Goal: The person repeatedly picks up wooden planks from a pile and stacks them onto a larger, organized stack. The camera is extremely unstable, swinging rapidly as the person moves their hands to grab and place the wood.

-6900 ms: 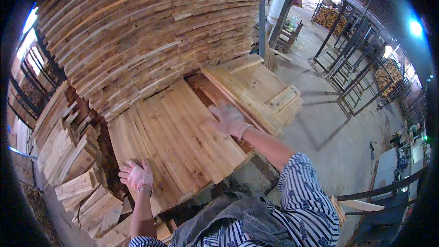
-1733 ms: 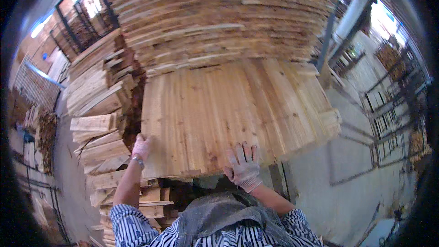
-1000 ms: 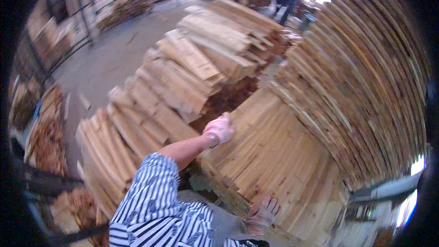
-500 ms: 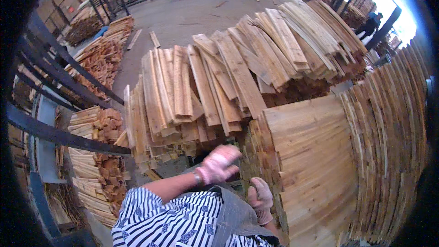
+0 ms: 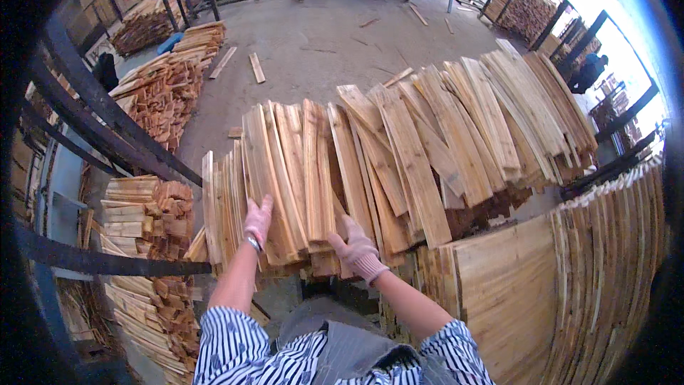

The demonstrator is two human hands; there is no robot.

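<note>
Both my hands wear pale pink work gloves and reach forward to the near ends of a row of loose wooden boards (image 5: 290,171). My left hand (image 5: 258,221) lies against the left side of a few boards, thumb and finger stretched apart. Across the same cluster, my right hand (image 5: 356,248) touches the board ends from the right, fingers spread. The undersides of the fingers are hidden. Further right, more boards (image 5: 413,157) lie slanted over one another on the pile.
A tall stack of wide boards (image 5: 506,278) stands close on my right, beside an upright row of thin slats (image 5: 605,257). Dark metal bars (image 5: 114,260) curve in from the left, near stacked short wood (image 5: 160,217). A person (image 5: 588,73) is far right.
My hands have gone from near my body out onto the boards, the left swinging left and forward, the right forward and left. The view has shifted too.
</note>
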